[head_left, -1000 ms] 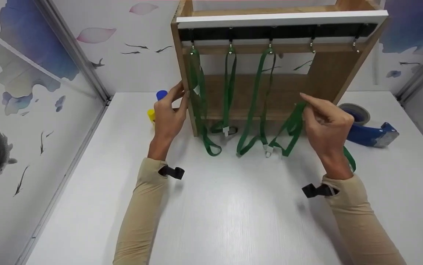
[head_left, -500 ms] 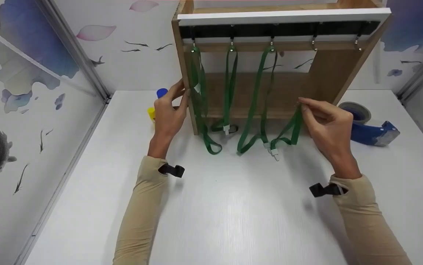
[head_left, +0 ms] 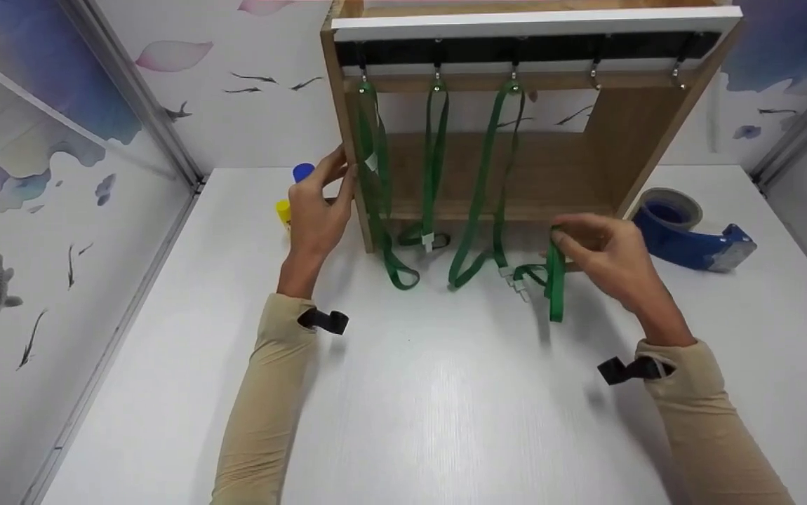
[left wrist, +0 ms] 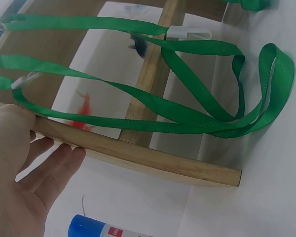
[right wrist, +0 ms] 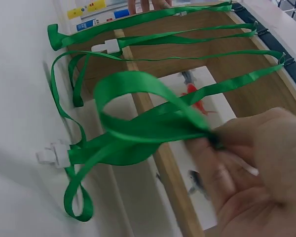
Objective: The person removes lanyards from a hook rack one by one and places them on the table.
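Note:
A wooden rack (head_left: 491, 165) has a row of metal hooks along its black strip. Green lanyards hang from three hooks: a left one (head_left: 379, 203), a middle one (head_left: 428, 161) and a right one (head_left: 482, 182). My left hand (head_left: 319, 214) grips the rack's left side panel (left wrist: 167, 160), thumb on the front edge and fingers along the outside. Low before the right half of the rack, my right hand (head_left: 610, 245) pinches another green lanyard (head_left: 556, 284) between thumb and fingers. Its folded loop (right wrist: 133, 106) dangles from the fingertips, and a white clip (right wrist: 56, 155) lies by its lower end.
Two hooks on the right, one of them the end hook (head_left: 678, 76), carry nothing. Right of the rack lie a blue tape dispenser (head_left: 698, 245) and a roll of tape (head_left: 674, 207). Glue sticks with a blue cap (head_left: 302, 172) and a yellow cap (head_left: 283, 210) stand behind my left hand.
My right hand has come down and slightly left with the lanyard, whose loop now hangs straight from the fingers. Its tail behind the wrist has gone from sight. My left hand stays on the rack.

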A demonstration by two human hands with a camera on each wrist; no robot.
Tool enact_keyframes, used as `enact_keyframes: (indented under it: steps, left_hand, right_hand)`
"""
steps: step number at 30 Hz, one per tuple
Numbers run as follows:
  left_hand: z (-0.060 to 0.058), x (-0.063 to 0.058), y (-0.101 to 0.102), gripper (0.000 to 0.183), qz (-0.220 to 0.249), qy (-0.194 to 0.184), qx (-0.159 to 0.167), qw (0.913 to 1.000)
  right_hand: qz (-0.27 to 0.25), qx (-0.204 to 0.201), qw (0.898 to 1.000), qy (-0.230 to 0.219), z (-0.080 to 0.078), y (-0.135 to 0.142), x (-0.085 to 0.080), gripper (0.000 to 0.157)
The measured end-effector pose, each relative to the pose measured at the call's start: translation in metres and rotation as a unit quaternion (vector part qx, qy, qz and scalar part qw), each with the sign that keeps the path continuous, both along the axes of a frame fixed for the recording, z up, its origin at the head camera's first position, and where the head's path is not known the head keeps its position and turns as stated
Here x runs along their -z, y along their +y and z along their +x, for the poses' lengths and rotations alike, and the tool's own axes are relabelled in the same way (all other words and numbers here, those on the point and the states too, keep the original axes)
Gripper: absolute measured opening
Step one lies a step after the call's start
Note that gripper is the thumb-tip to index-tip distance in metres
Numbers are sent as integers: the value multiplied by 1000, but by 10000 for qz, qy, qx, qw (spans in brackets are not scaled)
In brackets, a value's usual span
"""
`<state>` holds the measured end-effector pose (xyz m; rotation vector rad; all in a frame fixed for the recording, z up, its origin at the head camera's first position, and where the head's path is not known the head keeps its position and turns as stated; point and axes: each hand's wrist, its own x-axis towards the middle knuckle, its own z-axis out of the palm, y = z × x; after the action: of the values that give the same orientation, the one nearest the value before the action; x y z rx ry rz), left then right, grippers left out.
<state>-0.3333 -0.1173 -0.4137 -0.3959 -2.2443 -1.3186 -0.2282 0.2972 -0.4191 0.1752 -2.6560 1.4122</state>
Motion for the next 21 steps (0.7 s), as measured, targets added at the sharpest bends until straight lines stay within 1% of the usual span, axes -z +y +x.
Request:
enact_keyframes:
  steps: [3, 4, 6, 9, 13, 17, 21]
  left_hand:
    - [0, -1, 0, 49, -1, -15, -3, 10000]
    - [0, -1, 0, 49, 3, -14, 5, 10000]
    - [1, 0, 1, 49, 14, -14, 34, 10000]
    - [1, 1, 1, 49, 8, -16, 54, 10000]
    - [1, 1, 1, 49, 27, 17, 55, 10000]
    - [1, 2, 0, 49, 62, 157, 101, 9998]
    - [1, 2, 0, 49, 49, 178, 98, 9998]
  right_hand:
    - [455, 103, 9964, -708, -3, -3, 9, 34]
    - [545, 128, 9946, -871, -5, -4, 13, 35]
    - [714, 194, 9920, -1023, -8, -6, 20, 36]
    - [922, 220, 9896, -1080, -12, -9, 29, 36]
    - [1213, 66, 9879, -965, -13, -12, 35, 40]
    - [1481, -58, 9845, -933, -13, -14, 36, 50]
    - [1613, 76, 9804, -1133, -11, -17, 35, 54]
